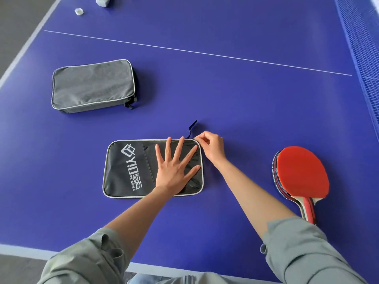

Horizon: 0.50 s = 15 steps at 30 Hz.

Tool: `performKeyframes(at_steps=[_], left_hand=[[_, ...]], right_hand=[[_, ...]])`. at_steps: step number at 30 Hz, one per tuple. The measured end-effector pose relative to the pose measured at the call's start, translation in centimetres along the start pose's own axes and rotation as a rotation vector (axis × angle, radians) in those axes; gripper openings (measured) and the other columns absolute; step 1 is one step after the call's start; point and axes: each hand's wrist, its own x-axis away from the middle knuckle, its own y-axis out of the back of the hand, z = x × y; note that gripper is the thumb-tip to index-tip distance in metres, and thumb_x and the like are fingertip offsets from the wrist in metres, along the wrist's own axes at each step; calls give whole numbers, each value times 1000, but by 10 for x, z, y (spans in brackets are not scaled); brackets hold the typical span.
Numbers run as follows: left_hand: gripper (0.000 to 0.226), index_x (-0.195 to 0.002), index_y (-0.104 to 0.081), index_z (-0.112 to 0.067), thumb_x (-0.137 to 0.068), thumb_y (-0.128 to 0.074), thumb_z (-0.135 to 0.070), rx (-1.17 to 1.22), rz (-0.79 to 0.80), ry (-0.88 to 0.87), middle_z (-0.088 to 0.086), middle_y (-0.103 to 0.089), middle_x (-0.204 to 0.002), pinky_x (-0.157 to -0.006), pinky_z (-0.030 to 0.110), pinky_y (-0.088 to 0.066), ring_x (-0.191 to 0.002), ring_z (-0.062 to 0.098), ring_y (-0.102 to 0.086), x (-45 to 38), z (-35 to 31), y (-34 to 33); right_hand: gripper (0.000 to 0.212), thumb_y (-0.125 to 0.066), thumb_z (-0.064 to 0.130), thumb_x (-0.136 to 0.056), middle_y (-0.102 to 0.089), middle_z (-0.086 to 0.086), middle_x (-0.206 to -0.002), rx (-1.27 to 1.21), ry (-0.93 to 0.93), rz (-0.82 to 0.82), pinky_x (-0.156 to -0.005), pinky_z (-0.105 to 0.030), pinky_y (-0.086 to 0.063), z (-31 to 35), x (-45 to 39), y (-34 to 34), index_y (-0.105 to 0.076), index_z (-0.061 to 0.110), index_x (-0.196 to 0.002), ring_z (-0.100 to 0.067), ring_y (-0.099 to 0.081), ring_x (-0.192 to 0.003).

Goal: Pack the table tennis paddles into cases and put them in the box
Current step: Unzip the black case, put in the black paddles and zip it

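Two paddle cases lie on the blue table tennis table (235, 95): a black case (131, 171) with white lettering and pale piping, near the person, and a grey case (92, 86), zipped and lying farther off to the left, well apart from the first. Red-faced paddles (301, 173) lie stacked to the right of the black case, handles pointing toward the person; edges of at least two show, but the exact count cannot be told. No box is in view.

The left hand (174, 171) lies flat on the right half of the black case, fingers spread and pressing down, grasping nothing. The right hand (211, 147) sits at the case's far right corner, thumb and forefinger pinched together on what seems to be the zipper pull; the pull itself is too small to make out. A dark strap loop (191, 128) sticks up from that same corner, just beside the pinching fingers.

At the far edge of the table sit one small clear round object (79, 11) and one pale wrapped item (102, 1), cut off by the frame. The net (363, 48) runs along the right side.
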Motion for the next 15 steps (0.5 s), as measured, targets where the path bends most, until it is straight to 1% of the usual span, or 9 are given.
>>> performKeyframes(at_steps=[1, 3, 5, 6, 8, 10, 12, 14, 15], left_hand=[[60, -145, -12, -44, -89, -20, -66, 1, 12, -5, 1, -12, -158, -110, 62, 6, -144, 38, 0, -1, 1, 0], [58, -146, -14, -43, -91, -20, -63, 29, 19, -18, 2, -13, -158, -111, 63, 2, -144, 35, -1, 0, 6, 1], [55, -145, -22, -39, -93, -24, -56, 99, -4, 7, 5, -15, -157, -112, 62, -7, -145, 31, -4, 7, 17, 5], [53, -145, -26, -37, -94, -25, -53, 122, -28, 49, 7, -15, -157, -113, 61, -8, -145, 31, -5, 12, 25, 7], [54, -144, -28, -37, -93, -24, -53, 137, -50, 171, 7, -14, -157, -114, 57, 4, -144, 33, -3, 27, 44, 10], [56, -146, -24, -38, -92, -17, -54, 123, -36, 245, 7, -13, -157, -113, 53, 12, -145, 34, 1, 39, 64, 12], [56, -147, -19, -39, -93, -16, -53, 80, -20, 207, 7, -13, -158, -113, 54, 9, -144, 36, -2, 47, 78, 12], [54, -146, -16, -41, -94, -17, -53, 45, -12, 146, 6, -17, -157, -112, 54, 5, -144, 36, -9, 51, 90, 11], [53, -146, -15, -41, -95, -17, -52, 31, -14, 131, 5, -18, -157, -112, 55, 3, -143, 35, -11, 52, 96, 12]], right_hand=[[12, -62, 12, -88, -73, -7, -82, 13, -11, -10, -60, -10, -44, 1, 1, -2, -69, 4, -82, -11, -61, -66], [12, -61, 13, -89, -73, -8, -89, 21, -30, -24, -72, -23, -51, 2, 5, -4, -70, 5, -89, -16, -65, -77], [20, -57, 11, -91, -68, -9, -107, 21, 5, -68, -88, -32, -51, 3, 16, -7, -67, 5, -106, -20, -63, -97], [26, -55, 13, -92, -64, -9, -117, 57, 68, -107, -97, -32, -46, 4, 24, -9, -63, 5, -115, -21, -57, -108], [38, -53, 23, -91, -55, -8, -130, 184, 254, -130, -106, -28, -33, 11, 47, -20, -55, 7, -126, -21, -44, -123], [49, -51, 36, -90, -45, -7, -142, 312, 417, -4, -113, -30, -24, 20, 70, -39, -48, 13, -134, -21, -34, -134], [58, -40, 49, -93, -27, -6, -154, 467, 462, 124, -118, -37, -12, 28, 88, -63, -36, 21, -143, -23, -16, -144], [63, -21, 58, -95, -10, -5, -159, 631, 430, 157, -119, -43, -1, 32, 100, -84, -20, 27, -149, -25, 1, -147], [63, -14, 59, -95, -7, -5, -159, 682, 409, 158, -118, -45, -1, 33, 103, -91, -16, 27, -149, -27, 4, -147]])
